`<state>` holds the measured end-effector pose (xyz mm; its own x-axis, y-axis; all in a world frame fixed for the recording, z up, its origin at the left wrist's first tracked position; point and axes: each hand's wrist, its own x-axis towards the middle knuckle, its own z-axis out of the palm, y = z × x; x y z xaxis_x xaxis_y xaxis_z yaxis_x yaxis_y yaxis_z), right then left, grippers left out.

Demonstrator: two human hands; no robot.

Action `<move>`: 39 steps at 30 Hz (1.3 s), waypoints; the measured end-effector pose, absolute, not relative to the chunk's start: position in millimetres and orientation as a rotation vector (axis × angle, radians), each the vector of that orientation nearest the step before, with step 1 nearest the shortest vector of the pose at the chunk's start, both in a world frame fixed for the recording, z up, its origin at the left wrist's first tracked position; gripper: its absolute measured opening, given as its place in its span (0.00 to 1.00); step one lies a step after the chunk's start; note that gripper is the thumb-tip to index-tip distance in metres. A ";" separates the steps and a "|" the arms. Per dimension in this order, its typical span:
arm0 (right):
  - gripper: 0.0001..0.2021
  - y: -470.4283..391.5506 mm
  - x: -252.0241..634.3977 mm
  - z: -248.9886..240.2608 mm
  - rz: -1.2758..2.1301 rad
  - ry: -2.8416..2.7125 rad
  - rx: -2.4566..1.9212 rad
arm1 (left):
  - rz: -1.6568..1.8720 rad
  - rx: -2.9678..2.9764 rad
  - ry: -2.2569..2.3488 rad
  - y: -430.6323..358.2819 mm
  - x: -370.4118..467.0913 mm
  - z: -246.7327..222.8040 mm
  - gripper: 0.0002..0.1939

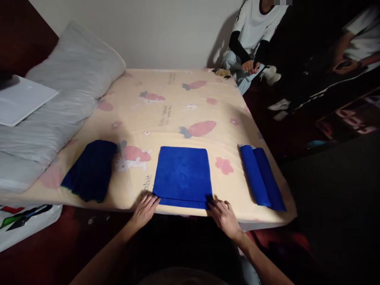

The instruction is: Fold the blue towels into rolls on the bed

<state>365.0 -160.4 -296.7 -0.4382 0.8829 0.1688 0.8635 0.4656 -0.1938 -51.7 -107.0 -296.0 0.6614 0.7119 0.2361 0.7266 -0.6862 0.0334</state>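
Observation:
A blue towel (184,174) lies flat in a near-square shape close to the front edge of the bed, with a narrow fold along its near side. At the near left corner of that fold, my left hand (146,206) is closed with its fingers on the fabric. My right hand (225,215) grips the near right corner, thumb side toward the towel. To the right, two rolled blue towels (263,178) rest side by side. On the left lies a dark blue cloth (91,170), loosely spread, with a wavy near edge.
The bed (192,107) has a peach sheet with carrot and rabbit prints. A grey pillow or quilt (71,79) lies at the left, with a white flat object (25,99) on it. Two people sit at the far right, one beside a small tan item (222,73) on the bed's corner.

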 end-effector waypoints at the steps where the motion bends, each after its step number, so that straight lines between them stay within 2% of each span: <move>1: 0.17 -158.1 364.1 -294.3 0.171 -2.449 -1.534 | -0.360 -2.824 -1.244 -104.7 -54.1 -293.8 0.21; 5: 0.12 -140.1 364.9 -284.8 0.478 -2.327 -1.666 | -0.370 -2.926 -1.433 -94.0 -55.8 -279.3 0.17; 11: 0.10 -104.5 372.5 -277.2 0.928 -2.146 -1.863 | -0.116 -2.786 -2.203 -67.9 -37.6 -264.8 0.12; 14: 0.10 -98.3 374.2 -280.8 0.826 -2.156 -1.908 | -0.075 -2.739 -2.353 -53.2 -39.1 -268.6 0.08; 17: 0.08 -102.8 370.8 -287.2 0.499 -2.182 -1.965 | -0.093 -2.714 -2.346 -47.1 -43.0 -271.9 0.05; 19: 0.07 -110.1 360.9 -290.0 0.250 -2.157 -1.968 | -0.138 -2.658 -2.313 -50.7 -38.1 -272.0 0.06; 21: 0.10 -118.6 340.6 -290.4 0.122 -2.164 -1.889 | -0.238 -2.606 -2.168 -59.9 -22.0 -272.1 0.10; 24: 0.16 -128.6 293.0 -288.9 0.174 -2.266 -1.666 | -0.391 -2.655 -1.858 -77.2 20.2 -275.8 0.12; 28: 0.10 -129.8 240.5 -290.3 0.278 -2.184 -1.572 | -0.526 -2.836 -1.663 -89.1 66.3 -288.2 0.11; 36: 0.09 -125.9 290.4 -300.1 0.306 -1.901 -1.677 | -0.639 -2.682 -1.653 -78.8 13.1 -300.4 0.13; 39: 0.10 -125.6 281.4 -296.2 0.277 -1.922 -1.665 | -0.601 -2.695 -1.610 -85.7 22.0 -301.4 0.14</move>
